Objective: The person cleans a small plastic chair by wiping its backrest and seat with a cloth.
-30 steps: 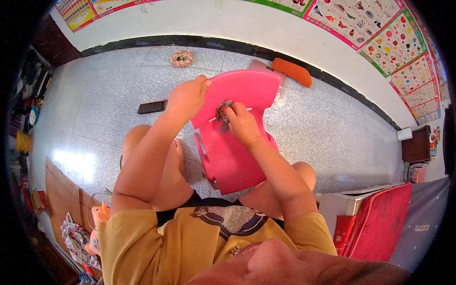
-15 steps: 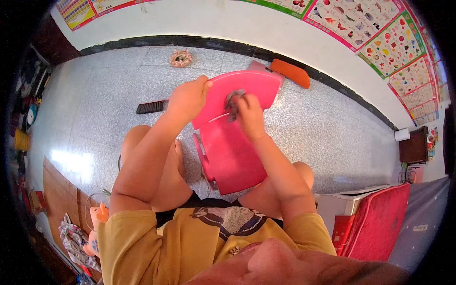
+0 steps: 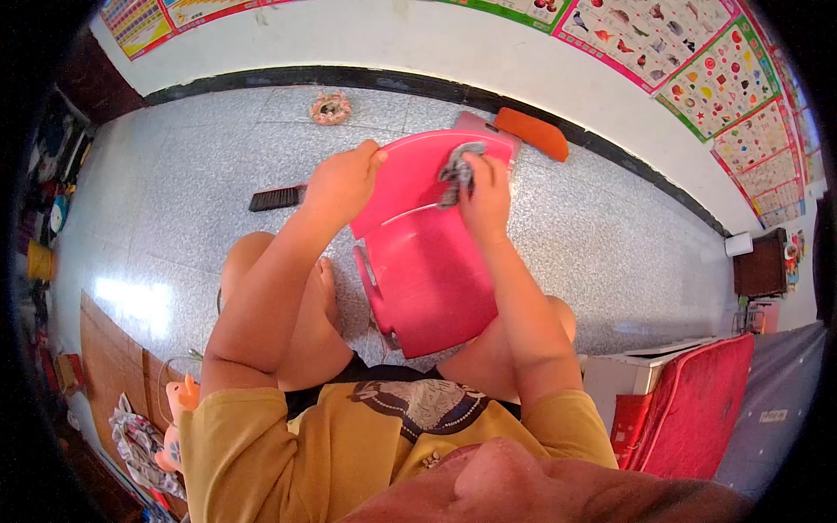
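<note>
Brt light; glare on floor [image 3: 131,301], far L; fisheye-warped edges, blk corners

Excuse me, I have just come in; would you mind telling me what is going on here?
A person is handling a pink chair in front of them. Their left grip holds the upper left edge of its curved top panel. Their right grip has a crumpled grey cloth against that panel, towards its right side. A brush lies on the floor.
</note>
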A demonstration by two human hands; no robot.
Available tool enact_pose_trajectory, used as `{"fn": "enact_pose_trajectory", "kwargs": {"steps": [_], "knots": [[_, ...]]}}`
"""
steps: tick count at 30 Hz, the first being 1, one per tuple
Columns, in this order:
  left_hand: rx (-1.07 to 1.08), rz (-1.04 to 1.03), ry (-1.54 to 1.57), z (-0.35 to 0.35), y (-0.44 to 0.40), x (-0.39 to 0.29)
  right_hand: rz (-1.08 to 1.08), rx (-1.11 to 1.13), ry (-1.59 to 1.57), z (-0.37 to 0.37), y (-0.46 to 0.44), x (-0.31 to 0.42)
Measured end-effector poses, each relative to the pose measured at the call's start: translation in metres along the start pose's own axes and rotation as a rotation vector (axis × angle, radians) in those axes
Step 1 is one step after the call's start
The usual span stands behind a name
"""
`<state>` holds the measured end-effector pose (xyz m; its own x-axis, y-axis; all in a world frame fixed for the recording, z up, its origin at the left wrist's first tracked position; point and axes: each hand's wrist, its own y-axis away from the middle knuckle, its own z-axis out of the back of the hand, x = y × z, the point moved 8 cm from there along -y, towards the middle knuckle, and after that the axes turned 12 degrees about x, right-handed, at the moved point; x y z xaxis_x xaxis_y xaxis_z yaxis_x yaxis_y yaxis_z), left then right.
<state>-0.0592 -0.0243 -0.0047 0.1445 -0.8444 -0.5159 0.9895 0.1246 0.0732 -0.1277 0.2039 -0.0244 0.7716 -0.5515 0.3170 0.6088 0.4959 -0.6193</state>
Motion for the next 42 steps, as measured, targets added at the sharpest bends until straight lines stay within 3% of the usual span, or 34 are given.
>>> {"fn": "enact_pose_trajectory", "kwargs": {"steps": [2, 5, 8, 11, 14, 17, 21, 24, 27, 31, 35, 38, 42], "knots": [[-0.001, 0.013, -0.011, 0.000, 0.000, -0.002, 0.106, 0.089, 0.024, -0.020, 0.011, 0.012], [0.000, 0.003, 0.001, 0.000, 0.001, -0.002, 0.096, 0.363, -0.012, -0.069, 0.037, 0.027], [-0.011, -0.012, -0.020, 0.001, 0.001, -0.002, 0.125, 0.438, -0.020, -0.077, 0.043, 0.040], [-0.016, -0.043, -0.032, 0.001, 0.001, -0.002, 0.170, 0.384, 0.003, -0.058, 0.027, 0.031], [-0.040, -0.054, -0.025, 0.001, 0.002, 0.000, 0.016, 0.047, -0.014, -0.013, 0.001, 0.008], [-0.033, -0.048, -0.033, 0.002, 0.002, -0.003, -0.090, -0.059, -0.118, 0.009, -0.010, -0.002], [-0.027, -0.017, -0.033, 0.000, 0.001, -0.004, 0.102, 0.087, -0.009, -0.029, 0.011, 0.014], [-0.030, -0.009, -0.033, -0.002, -0.001, -0.001, 0.034, 0.438, -0.183, -0.077, 0.037, 0.034], [-0.031, 0.001, -0.029, 0.000, -0.001, -0.001, 0.185, 0.512, -0.157, -0.084, 0.045, 0.056], [-0.024, -0.018, -0.020, 0.004, 0.002, -0.003, 0.080, 0.415, -0.079, -0.060, 0.019, 0.029], [-0.018, -0.034, -0.006, 0.001, 0.000, 0.000, -0.038, 0.048, -0.038, -0.002, -0.004, -0.005], [-0.005, -0.030, -0.010, 0.003, 0.002, -0.003, -0.086, -0.059, -0.028, 0.016, -0.005, -0.018], [0.040, -0.013, 0.027, 0.002, 0.001, -0.003, 0.059, 0.074, 0.066, -0.011, 0.007, -0.004]]}}
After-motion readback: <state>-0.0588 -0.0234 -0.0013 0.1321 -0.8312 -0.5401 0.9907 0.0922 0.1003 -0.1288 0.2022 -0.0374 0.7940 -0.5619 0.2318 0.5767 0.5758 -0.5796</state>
